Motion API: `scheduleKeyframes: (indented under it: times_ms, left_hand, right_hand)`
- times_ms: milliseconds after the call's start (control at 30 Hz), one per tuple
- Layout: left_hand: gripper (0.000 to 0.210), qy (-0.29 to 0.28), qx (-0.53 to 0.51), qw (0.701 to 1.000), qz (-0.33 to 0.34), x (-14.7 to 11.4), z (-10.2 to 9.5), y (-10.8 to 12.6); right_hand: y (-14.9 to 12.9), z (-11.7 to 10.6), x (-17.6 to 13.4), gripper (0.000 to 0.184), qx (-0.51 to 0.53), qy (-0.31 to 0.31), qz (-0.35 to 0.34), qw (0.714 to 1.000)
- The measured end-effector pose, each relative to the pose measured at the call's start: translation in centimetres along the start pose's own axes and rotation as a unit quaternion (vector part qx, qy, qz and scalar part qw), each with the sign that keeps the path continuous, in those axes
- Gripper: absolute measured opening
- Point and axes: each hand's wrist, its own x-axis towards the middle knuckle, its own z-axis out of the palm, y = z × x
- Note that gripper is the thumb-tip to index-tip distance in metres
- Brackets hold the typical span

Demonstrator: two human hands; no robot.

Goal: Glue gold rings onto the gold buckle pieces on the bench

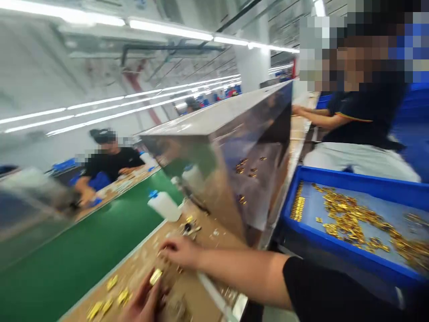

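Observation:
My left hand (145, 297), at the bottom of the head view, holds a small shiny gold metal piece (156, 277) between thumb and fingers. Just beyond it, my right hand (181, 252) reaches over the brown worktop (196, 290) with its fingers bent together. Blur hides whether anything is between those fingertips. Several gold metal pieces (124, 296) lie on the worktop to the left of my left hand. Past my right hand sit a few small dark and pale items (190, 228), too blurred to name.
A white bottle with a blue cap (164, 205) stands beside the green belt (134, 205). A box-like shiny partition (217, 129) rises ahead. On the right, a blue tray (291, 214) carries many gold pieces. Co-workers sit across the belt (114, 156) and at right (365, 112).

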Motion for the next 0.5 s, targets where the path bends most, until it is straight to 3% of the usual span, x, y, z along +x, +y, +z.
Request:
scheduleKeyframes:
  times_ms: [133,300,500]
  left_hand:
    - [0.072,0.012,-0.147,0.986,-0.083,-0.7,-2.1,-2.9]
    - [0.061,0.0,-0.22,0.974,-0.049,-0.6,-1.7,-2.6]
    - [0.05,-0.027,-0.271,0.962,0.01,-1.3,-2.0,-2.0]
  right_hand:
    - [1.2,0.6,0.0,0.029,0.06,-0.067,0.037,0.995]
    - [1.0,0.6,-1.0,0.052,0.086,-0.118,0.076,0.986]
    - [-0.6,1.1,-1.9,0.045,0.145,-0.145,0.111,0.972]
